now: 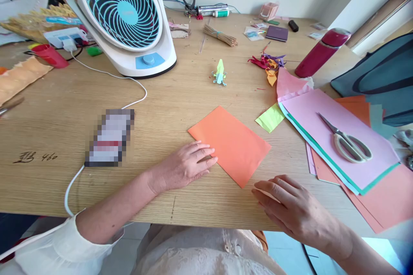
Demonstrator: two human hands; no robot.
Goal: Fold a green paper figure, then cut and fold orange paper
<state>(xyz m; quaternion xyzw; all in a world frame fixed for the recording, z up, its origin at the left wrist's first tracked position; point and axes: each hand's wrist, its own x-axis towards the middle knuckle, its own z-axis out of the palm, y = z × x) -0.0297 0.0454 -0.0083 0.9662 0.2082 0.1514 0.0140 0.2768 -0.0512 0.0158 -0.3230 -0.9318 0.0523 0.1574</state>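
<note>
An orange sheet of paper point(232, 142), folded into a rectangle, lies flat on the wooden table point(167, 103) in front of me. My left hand point(187, 165) rests open and flat on the table, fingertips pressing the sheet's near left edge. My right hand point(287, 204) lies on the table just right of the sheet's lower corner, fingers stretched toward it and apart from the paper, holding nothing.
A stack of pink, green and orange sheets point(342, 137) with scissors point(348, 139) lies at right. Nearby are a yellow-green scrap point(270, 118), a small folded paper figure point(220, 73), a red bottle point(322, 51), a white fan point(125, 17) and a phone point(111, 137) on a cable.
</note>
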